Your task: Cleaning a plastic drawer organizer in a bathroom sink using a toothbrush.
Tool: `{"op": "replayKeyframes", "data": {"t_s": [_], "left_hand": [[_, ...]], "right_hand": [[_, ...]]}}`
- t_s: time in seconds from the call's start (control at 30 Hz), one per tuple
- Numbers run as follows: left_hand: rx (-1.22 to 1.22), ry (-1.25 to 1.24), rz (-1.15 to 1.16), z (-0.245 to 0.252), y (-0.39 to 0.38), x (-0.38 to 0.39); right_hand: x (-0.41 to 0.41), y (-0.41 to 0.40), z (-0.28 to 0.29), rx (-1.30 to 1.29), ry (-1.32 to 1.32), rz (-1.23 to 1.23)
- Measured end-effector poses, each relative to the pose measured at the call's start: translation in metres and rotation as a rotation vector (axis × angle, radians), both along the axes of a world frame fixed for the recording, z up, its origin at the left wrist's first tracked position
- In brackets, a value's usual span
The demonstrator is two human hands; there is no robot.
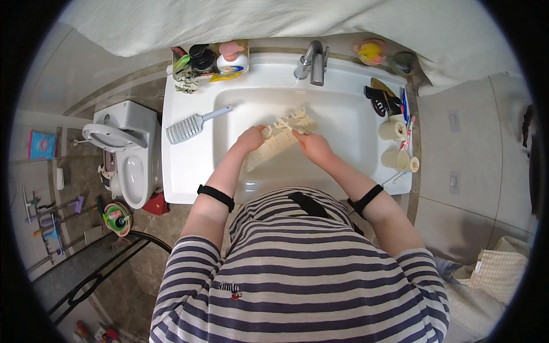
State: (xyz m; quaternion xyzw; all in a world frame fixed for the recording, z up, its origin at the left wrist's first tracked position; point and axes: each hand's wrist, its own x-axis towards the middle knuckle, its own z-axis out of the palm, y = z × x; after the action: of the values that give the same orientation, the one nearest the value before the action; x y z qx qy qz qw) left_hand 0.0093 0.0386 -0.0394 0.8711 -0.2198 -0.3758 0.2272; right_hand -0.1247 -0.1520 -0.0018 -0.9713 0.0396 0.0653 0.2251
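A cream plastic rack (274,145), with curved hooks or holders along its far edge, is held tilted over the white washbasin (347,103). My left hand (251,139) grips the rack's left side near the far edge. In my right hand (316,148) is the handle of a slim white tool, likely a toothbrush (285,124). Its head reaches in among the rack's hooks; exactly what it touches is too small to tell. Above the far rim stands the chrome faucet (316,64).
A grey hairbrush (186,127) rests on the left counter, its handle over the basin. Pump bottles (232,60) crowd the back left corner. Cream cups (392,130), toothbrushes (409,130) and dark combs (379,100) line the right side. A toilet (134,171) stands left.
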Motion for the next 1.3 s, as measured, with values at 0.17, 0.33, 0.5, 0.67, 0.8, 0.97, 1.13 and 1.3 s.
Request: {"op": "replayKeyframes", "data": {"t_s": [0.17, 0.33, 0.5, 0.67, 0.8, 0.97, 1.13, 1.3], "left_hand": [[-0.100, -0.233, 0.153, -0.013, -0.026, -0.011], [-0.096, -0.004, 0.191, -0.013, -0.033, -0.014], [-0.050, -0.010, 0.201, -0.011, -0.040, -0.020], [0.002, -0.009, 0.154, -0.009, -0.040, -0.027], [0.019, -0.088, 0.148, -0.001, -0.044, -0.037], [0.025, -0.138, 0.166, -0.004, -0.042, -0.039], [0.007, -0.127, 0.160, -0.003, -0.043, -0.037], [-0.013, -0.001, 0.200, -0.013, -0.033, -0.032]], "right_hand": [[-0.007, 0.008, -0.025, 0.060, 0.050, 0.015], [-0.006, 0.002, -0.012, -0.016, 0.071, 0.057], [0.014, 0.008, -0.003, -0.119, 0.139, 0.063], [-0.004, 0.004, -0.009, 0.027, 0.102, 0.100], [-0.014, 0.004, -0.004, 0.033, 0.105, 0.039], [-0.014, 0.006, -0.006, 0.088, 0.018, -0.039], [0.017, 0.000, 0.001, 0.370, -0.077, -0.158], [-0.004, -0.011, -0.005, 0.257, -0.027, 0.105]]}}
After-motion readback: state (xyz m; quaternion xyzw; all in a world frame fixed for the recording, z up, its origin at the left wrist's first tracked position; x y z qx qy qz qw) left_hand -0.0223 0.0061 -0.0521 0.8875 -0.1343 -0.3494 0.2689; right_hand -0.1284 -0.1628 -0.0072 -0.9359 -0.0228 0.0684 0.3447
